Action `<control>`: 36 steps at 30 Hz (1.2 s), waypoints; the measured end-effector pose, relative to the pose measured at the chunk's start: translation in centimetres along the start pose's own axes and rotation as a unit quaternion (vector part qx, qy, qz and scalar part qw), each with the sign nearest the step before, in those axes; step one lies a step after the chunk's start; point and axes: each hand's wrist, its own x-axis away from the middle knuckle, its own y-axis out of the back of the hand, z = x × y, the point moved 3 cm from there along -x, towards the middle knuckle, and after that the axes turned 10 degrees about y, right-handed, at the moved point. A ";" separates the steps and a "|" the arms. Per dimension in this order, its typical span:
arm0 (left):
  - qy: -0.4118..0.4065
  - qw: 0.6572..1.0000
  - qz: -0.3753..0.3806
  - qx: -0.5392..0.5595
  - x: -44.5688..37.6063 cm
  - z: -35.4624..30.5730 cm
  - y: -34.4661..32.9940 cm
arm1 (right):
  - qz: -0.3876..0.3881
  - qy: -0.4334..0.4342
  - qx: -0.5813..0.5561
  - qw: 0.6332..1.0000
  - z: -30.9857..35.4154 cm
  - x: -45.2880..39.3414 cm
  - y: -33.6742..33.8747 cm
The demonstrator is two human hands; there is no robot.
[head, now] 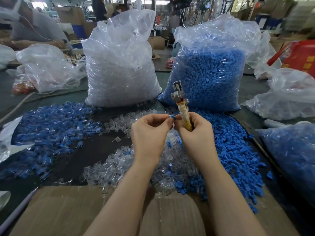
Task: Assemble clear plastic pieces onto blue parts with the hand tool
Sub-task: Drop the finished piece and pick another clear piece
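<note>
Head view: the right hand (194, 133) wraps around the taped handle of the hand tool (181, 106), holding it upright with its metal head above the knuckles. Just left of the tool, the left hand (150, 132) pinches a small blue part (172, 117) at its fingertips, and the right fingertips meet it too. Whether a clear piece is already on it I cannot tell. Loose clear pieces (129, 160) lie below the tool and loose blue parts (235, 150) to its right. The part looks light, stiff and slick, so a fingertip pinch on its sides suits it best; squeezing hard could pop it free.
</note>
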 end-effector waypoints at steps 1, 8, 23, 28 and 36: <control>-0.002 1.000 -0.003 -0.003 -0.1 0.1 0.0 | 0.012 -0.004 -0.004 1.000 0.1 -0.1 0.1; 0.013 1.000 0.001 0.026 -0.6 0.2 0.6 | 0.123 -0.068 0.013 0.990 -0.7 -0.3 2.0; -0.054 0.998 0.028 -0.035 0.1 -0.2 -0.2 | 0.030 0.036 0.051 0.998 0.5 -0.4 1.1; -0.070 0.996 0.038 -0.039 0.2 -0.3 -0.3 | 0.029 0.042 0.076 0.996 0.6 -0.5 1.2; -0.021 0.999 0.045 -0.013 -0.2 0.0 -0.1 | 0.069 0.026 0.066 0.995 0.8 -0.5 1.4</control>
